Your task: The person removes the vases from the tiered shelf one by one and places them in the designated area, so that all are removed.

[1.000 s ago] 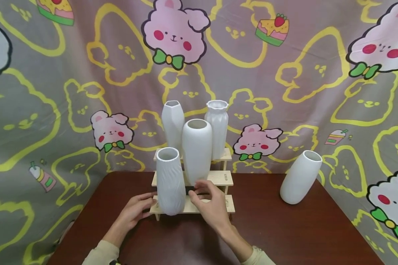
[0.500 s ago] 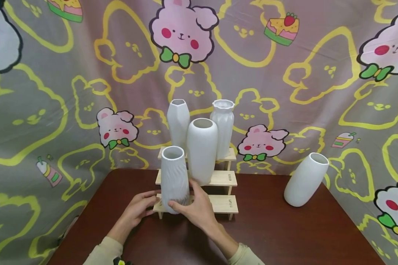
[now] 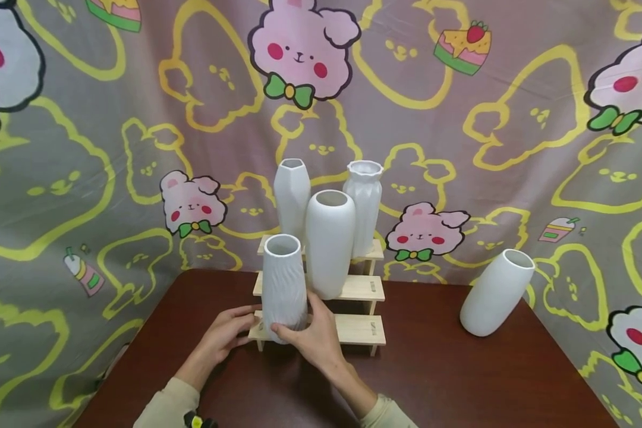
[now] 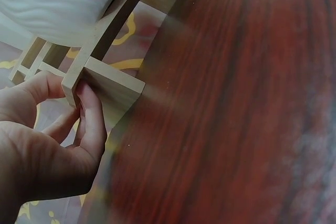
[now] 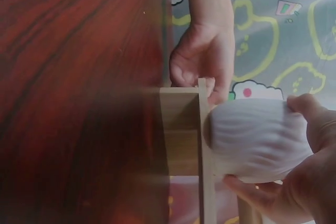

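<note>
A white vase with wavy ridges [image 3: 283, 285] stands on the left part of the lowest step of a wooden tiered stand [image 3: 361, 330]. My right hand [image 3: 318, 339] grips it low down, thumb in front and fingers at its right side. At the stand's left end, my left hand [image 3: 222, 336] pinches the end of the lowest board [image 4: 76, 77], fingertips curled under it. A smooth white vase [image 3: 330, 249] stands on the middle step. On the top step are a faceted vase [image 3: 292, 196] and a vase with a scalloped rim [image 3: 365, 202].
Another smooth white vase [image 3: 494, 294] leans to the right on the far right of the dark red-brown table [image 3: 433, 374]. A patterned cloth [image 3: 406, 131] with cartoon rabbits hangs behind and along both sides.
My right hand has moved left from the open part of the lowest step and taken hold of the ridged vase. My left hand stays at the stand's end. The head view has shifted slightly.
</note>
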The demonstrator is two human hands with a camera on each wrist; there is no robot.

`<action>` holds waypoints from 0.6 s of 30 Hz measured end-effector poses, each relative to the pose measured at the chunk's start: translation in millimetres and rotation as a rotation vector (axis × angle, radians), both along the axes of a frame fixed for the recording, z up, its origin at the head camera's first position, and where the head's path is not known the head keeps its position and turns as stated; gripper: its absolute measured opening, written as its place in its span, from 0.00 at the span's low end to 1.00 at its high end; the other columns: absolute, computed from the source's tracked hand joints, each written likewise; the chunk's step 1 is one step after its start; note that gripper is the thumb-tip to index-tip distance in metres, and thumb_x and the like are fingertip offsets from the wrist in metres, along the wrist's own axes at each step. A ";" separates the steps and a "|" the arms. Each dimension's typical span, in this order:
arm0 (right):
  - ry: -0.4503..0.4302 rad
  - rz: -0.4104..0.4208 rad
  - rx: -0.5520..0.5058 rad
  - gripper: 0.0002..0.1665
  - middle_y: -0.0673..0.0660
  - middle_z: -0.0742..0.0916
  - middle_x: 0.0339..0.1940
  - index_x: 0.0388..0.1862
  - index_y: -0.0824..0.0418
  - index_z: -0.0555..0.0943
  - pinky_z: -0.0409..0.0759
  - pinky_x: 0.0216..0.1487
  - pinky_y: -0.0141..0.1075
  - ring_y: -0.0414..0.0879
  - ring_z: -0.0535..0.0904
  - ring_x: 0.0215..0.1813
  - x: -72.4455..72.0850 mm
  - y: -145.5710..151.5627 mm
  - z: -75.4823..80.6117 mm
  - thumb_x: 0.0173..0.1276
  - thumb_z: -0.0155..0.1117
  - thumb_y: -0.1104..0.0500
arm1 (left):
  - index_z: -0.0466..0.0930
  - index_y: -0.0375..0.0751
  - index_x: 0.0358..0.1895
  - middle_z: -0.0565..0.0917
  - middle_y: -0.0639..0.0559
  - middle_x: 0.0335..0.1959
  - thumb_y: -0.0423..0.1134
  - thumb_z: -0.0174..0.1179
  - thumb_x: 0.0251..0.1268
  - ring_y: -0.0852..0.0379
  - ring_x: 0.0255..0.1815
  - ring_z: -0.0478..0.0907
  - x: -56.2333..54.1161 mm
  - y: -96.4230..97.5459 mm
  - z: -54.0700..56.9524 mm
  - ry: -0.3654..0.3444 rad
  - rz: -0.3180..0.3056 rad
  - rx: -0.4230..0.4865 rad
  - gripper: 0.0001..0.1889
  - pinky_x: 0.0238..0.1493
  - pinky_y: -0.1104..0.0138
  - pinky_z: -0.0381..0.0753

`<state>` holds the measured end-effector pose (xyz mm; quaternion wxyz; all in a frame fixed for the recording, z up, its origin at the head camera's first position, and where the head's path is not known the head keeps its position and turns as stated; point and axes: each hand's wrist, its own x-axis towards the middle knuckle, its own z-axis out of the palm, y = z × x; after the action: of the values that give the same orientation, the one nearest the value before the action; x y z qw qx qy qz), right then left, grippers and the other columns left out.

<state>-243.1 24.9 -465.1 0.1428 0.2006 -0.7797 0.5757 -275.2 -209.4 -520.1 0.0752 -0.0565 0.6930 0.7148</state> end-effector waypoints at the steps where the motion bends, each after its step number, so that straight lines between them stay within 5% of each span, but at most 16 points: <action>1: 0.009 0.003 -0.015 0.46 0.51 0.85 0.53 0.66 0.55 0.76 0.83 0.46 0.41 0.46 0.83 0.52 -0.1 -0.3 -0.8 0.49 0.87 0.48 | 0.77 0.32 0.65 0.85 0.42 0.46 0.33 0.60 0.67 0.50 0.42 0.84 0.2 -0.1 0.3 -0.001 0.000 0.000 0.23 0.41 0.57 0.84; 18: 0.053 0.030 -0.091 0.41 0.52 0.87 0.51 0.63 0.53 0.81 0.84 0.45 0.42 0.46 0.84 0.51 3.1 3.1 -3.9 0.48 0.87 0.52 | 0.77 0.30 0.65 0.85 0.42 0.45 0.33 0.61 0.66 0.50 0.41 0.85 -1.5 -0.3 1.2 -0.015 0.019 -0.001 0.24 0.40 0.57 0.85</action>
<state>-240.0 28.0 -469.1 0.1635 0.2207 -0.7458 0.6070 -276.7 -209.6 -518.9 0.0735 -0.0684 0.6924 0.7145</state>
